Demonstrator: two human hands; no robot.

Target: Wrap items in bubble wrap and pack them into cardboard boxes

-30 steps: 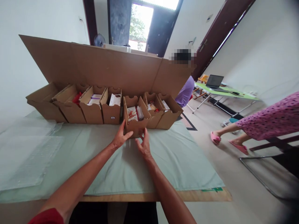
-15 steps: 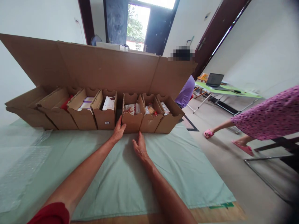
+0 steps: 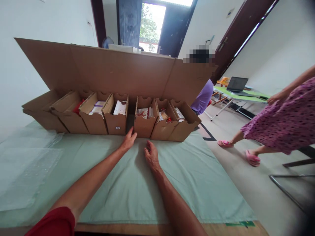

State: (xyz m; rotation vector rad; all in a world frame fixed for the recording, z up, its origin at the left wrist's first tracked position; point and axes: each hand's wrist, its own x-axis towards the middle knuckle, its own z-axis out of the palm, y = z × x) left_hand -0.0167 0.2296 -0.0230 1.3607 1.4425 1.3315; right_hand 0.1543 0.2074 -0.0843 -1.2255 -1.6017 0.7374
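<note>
Several cardboard bins stand in a row on a green cloth. My left hand (image 3: 129, 139), fingers stretched out and holding nothing, is at the gap between a bin with a small label (image 3: 117, 124) and the cardboard bin (image 3: 145, 126) to its right. Whether its fingertips touch that bin, I cannot tell. Just in front of the same bin, my right hand (image 3: 151, 154) is held above the cloth, fingers loosely curved and apart, with nothing in it. White boxes (image 3: 120, 108), a red item (image 3: 78, 106) and plastic-wrapped packets (image 3: 164, 115) lie inside the bins.
A tall cardboard panel (image 3: 118, 68) rises behind the bins. Clear bubble wrap (image 3: 27, 170) lies on the green cloth (image 3: 110, 200) at left. To the right are a person in a pink skirt (image 3: 278, 127), a seated person in purple (image 3: 203, 96) and a green table (image 3: 236, 95) with a laptop (image 3: 237, 84).
My left hand has drawn slightly back from the bin's edge, and my right hand has come away from the bin's base. The view has shifted left. The person in pink has stepped.
</note>
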